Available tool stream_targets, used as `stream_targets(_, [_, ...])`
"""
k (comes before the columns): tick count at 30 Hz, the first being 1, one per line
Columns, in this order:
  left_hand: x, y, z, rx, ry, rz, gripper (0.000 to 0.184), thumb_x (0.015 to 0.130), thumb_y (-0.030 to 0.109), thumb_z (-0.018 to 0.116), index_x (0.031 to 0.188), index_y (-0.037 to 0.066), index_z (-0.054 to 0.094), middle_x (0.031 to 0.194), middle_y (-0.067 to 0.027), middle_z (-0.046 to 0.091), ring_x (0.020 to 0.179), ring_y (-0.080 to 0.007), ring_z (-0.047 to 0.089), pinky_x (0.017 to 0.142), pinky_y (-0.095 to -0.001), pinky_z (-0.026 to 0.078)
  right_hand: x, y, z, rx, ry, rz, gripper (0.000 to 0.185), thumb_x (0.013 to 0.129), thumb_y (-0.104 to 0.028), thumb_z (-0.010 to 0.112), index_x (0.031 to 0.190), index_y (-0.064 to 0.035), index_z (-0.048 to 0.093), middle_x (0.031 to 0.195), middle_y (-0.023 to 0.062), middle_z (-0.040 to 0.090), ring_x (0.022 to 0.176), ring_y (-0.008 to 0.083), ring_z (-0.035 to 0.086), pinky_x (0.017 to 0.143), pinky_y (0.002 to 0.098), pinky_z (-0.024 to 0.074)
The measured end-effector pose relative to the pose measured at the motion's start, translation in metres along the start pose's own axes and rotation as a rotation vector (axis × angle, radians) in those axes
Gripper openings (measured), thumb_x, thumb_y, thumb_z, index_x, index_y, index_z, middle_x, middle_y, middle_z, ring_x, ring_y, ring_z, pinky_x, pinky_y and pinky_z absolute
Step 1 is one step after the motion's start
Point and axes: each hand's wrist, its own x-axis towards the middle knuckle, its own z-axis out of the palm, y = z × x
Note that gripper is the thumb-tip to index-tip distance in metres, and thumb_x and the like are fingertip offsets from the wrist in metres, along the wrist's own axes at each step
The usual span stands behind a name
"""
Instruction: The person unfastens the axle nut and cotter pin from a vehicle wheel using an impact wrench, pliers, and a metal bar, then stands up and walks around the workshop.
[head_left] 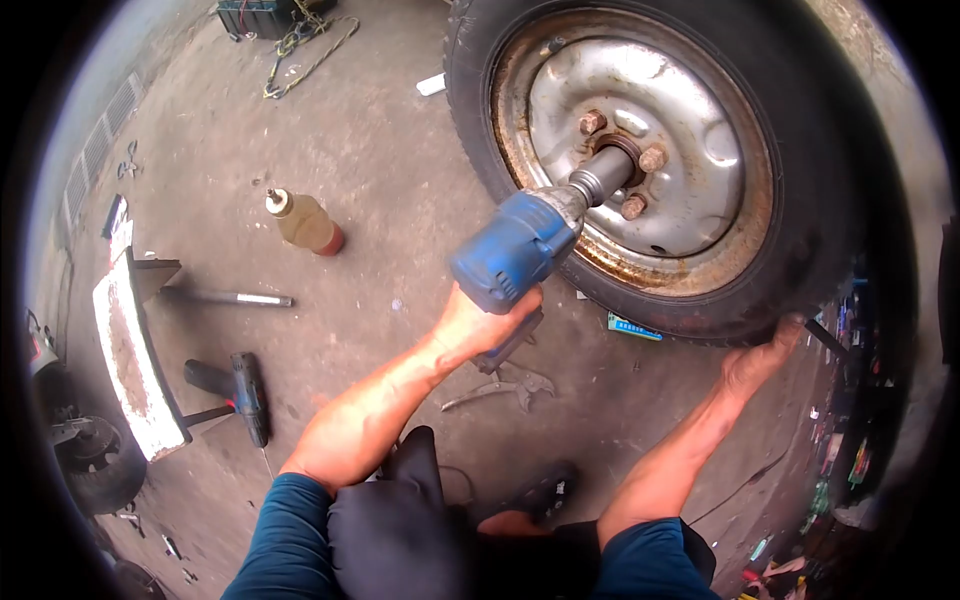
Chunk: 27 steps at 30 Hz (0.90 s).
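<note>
My left hand (487,318) is wrapped round the grip of a blue impact wrench (512,250). The wrench's metal socket (604,174) points at the middle of a rusty silver wheel rim (640,85), among several rusty bolts. A black tire (475,110) surrounds the rim. My right hand (757,357) touches the tire's lower right edge; its fingers are partly hidden beneath the tire, so I cannot tell how far they are bent.
On the floor lie locking pliers (515,390), a cordless drill (250,400) and a metal bar (235,298). A bottle (305,224) is at the left, near a white-topped stool (128,350). Small items line the right edge. A dark box (255,17) sits at the top left.
</note>
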Motion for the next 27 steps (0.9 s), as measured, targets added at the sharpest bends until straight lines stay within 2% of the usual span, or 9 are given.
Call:
stream_targets(5, [0.001,0.002,0.001,-0.063,-0.013,-0.039,0.021,0.073,0.010,0.067,0.092,0.003,0.061,0.082,-0.0126,0.063,0.076,-0.0294,0.062,0.070,-0.0398,0.050,0.000,0.007,-0.004,0.032,0.017,0.035,0.080,0.087,-0.053,0.061,0.141,0.0017,0.039,0.142,0.0125,0.044,0.129,0.0274,0.043,0.110,0.0399,0.0314])
stream_targets(10, [0.001,-0.005,0.006,-0.058,0.023,0.007,0.022,0.072,0.009,0.066,0.092,0.003,0.060,0.083,-0.0128,0.063,0.076,-0.0297,0.062,0.070,-0.0399,0.049,-0.001,0.009,-0.007,0.060,0.028,0.074,0.076,0.088,-0.051,0.061,0.140,0.0009,0.042,0.141,0.0124,0.045,0.129,0.0274,0.043,0.110,0.0403,0.0309])
stream_targets(27, [0.002,-0.003,0.004,-0.010,0.013,0.071,0.027,0.073,0.011,0.067,0.098,0.005,0.061,0.093,-0.0148,0.063,0.086,-0.0333,0.061,0.076,-0.0418,0.050,-0.004,0.005,-0.001,0.075,0.005,0.059,0.086,0.085,-0.056,0.062,0.143,0.0014,0.036,0.147,0.0137,0.038,0.135,0.0281,0.036,0.115,0.0410,0.0243])
